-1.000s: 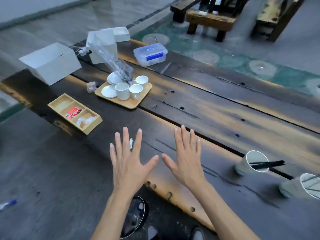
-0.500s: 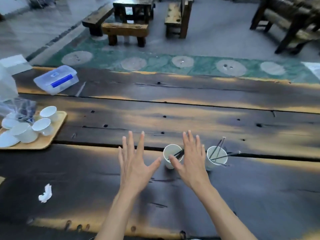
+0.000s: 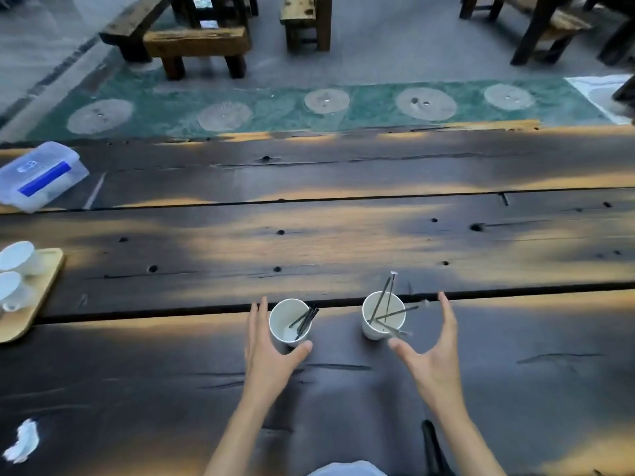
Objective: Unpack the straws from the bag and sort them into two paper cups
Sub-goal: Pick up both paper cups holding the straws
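Note:
Two white paper cups stand side by side on the dark wooden table. The left cup [image 3: 287,319] holds a bundle of black straws [image 3: 305,319] leaning right. The right cup [image 3: 381,316] holds several thin clear-wrapped straws [image 3: 386,300] fanned out over its rim. My left hand [image 3: 269,352] is open and curved around the left cup's near left side, thumb by its base. My right hand [image 3: 434,352] is open to the right of the right cup, thumb pointing at it, not touching. No bag is in view.
A wooden tray [image 3: 32,297] with white teacups [image 3: 17,257] sits at the left edge. A clear plastic box with a blue latch [image 3: 39,175] lies at far left. A crumpled white scrap [image 3: 24,439] is near the front left. Benches stand beyond the table.
The camera has swung right, from the tray side to the two cups. My hands have spread apart from flat over the table to one beside each cup.

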Action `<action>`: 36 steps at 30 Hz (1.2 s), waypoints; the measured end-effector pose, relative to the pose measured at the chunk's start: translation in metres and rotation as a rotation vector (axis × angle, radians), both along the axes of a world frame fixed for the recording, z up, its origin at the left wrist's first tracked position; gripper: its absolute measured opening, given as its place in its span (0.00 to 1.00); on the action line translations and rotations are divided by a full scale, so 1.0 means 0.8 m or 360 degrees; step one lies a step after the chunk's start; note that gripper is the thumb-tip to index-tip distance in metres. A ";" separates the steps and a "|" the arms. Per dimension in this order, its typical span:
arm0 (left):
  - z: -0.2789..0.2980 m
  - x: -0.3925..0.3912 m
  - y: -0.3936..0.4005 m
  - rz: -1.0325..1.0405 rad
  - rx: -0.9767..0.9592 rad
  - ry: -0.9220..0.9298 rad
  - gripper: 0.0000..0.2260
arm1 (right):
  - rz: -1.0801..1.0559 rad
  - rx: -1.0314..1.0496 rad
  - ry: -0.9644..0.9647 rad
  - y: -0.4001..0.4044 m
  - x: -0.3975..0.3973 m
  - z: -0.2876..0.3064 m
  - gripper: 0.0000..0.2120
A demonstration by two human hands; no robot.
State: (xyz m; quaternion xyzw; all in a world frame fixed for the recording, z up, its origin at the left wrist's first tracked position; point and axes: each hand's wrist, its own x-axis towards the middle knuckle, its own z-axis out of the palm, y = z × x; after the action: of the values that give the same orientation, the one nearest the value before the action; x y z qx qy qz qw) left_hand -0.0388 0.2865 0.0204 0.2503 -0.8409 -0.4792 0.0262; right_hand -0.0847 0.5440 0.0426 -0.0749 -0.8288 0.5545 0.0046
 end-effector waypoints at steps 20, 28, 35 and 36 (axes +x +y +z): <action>-0.065 -0.041 0.026 0.0454 0.0364 0.0054 0.42 | 0.0109 -0.0491 -0.0547 -0.021 -0.060 -0.117 0.48; -0.072 -0.060 0.021 0.0530 0.0334 0.0089 0.39 | 0.0169 -0.0447 -0.0477 -0.028 -0.079 -0.115 0.39; -0.056 -0.134 0.000 0.0547 0.0366 0.0204 0.38 | 0.0174 -0.0493 -0.0373 -0.054 -0.140 -0.099 0.39; -0.053 -0.150 -0.005 0.0556 0.0374 0.0225 0.37 | 0.0182 -0.0505 -0.0358 -0.060 -0.155 -0.097 0.39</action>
State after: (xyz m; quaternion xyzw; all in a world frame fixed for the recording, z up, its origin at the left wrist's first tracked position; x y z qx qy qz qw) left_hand -0.1589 0.2827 -0.0217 0.3593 -0.7192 -0.5784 0.1383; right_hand -0.2088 0.4957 -0.0346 -0.0889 -0.7292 0.6657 -0.1312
